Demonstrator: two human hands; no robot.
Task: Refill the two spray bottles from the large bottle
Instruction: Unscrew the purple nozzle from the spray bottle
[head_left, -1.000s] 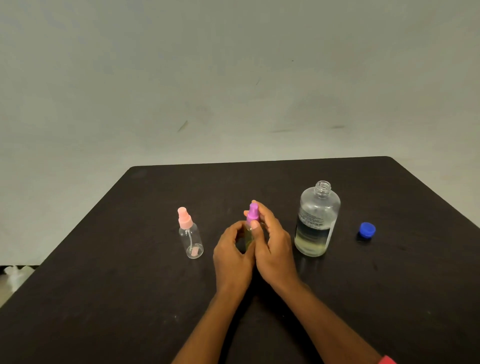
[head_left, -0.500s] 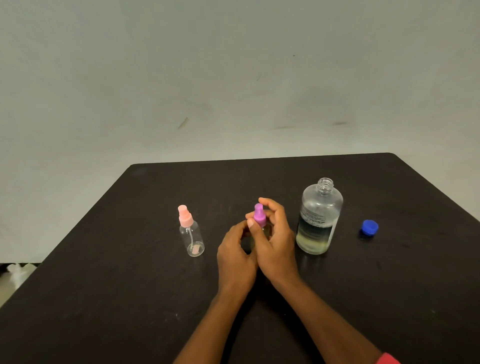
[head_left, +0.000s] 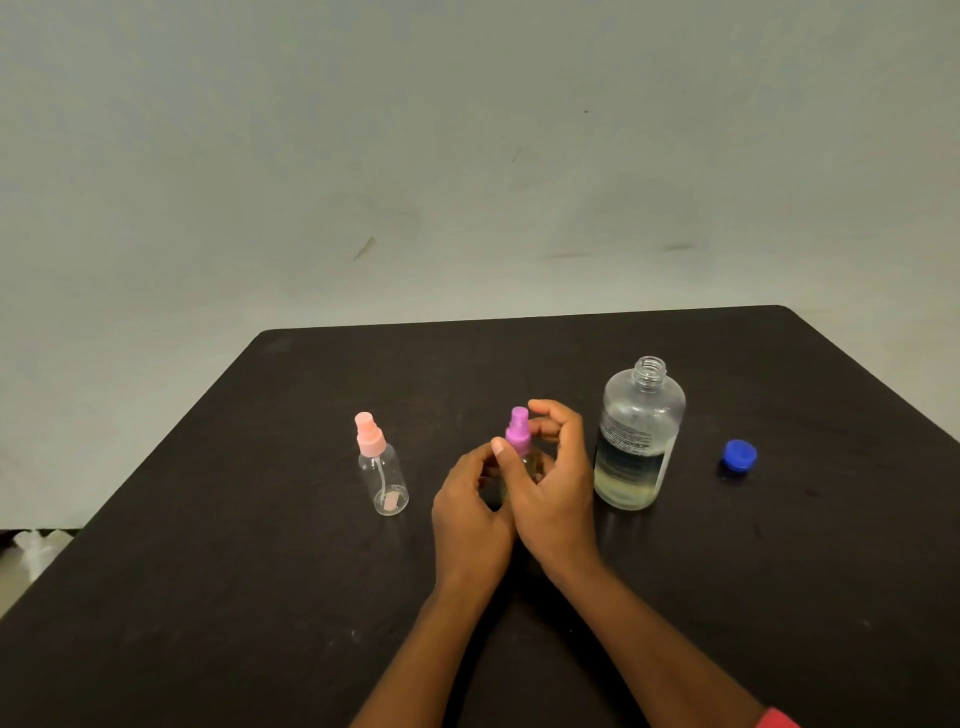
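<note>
While both hands met at mid-table (head_left: 208, 597), the purple bottle (head_left: 518, 435) stood upright between them, its base apparently on the dark top. Left hand (head_left: 467, 504): fingers curled round the bottle's clear body, hiding most of it. Right hand (head_left: 558, 483): thumb tip pressed against the collar of the purple spray head, the other fingers curled close behind and beside the head; it looked like a pinch on the head, though contact on the far side could not be seen. How much liquid the bottle held was not readable behind the hands.

Pink bottle (head_left: 382, 467): upright, well to the left of the left hand, untouched, spray head on, clear body showing the dip tube and no evident liquid.

Large bottle (head_left: 639, 441): upright just beside the right hand, neck uncapped, threads bare, pale yellowish liquid filling roughly its lower third, printed label on the side.

Blue cap (head_left: 739, 455): lay on the table to the right of the large bottle, apart from it.

Both forearms were bare; a red sleeve (head_left: 776, 719) edge showed at the right arm near the bottom of the view. A plain pale wall (head_left: 467, 156) stood behind the table.
</note>
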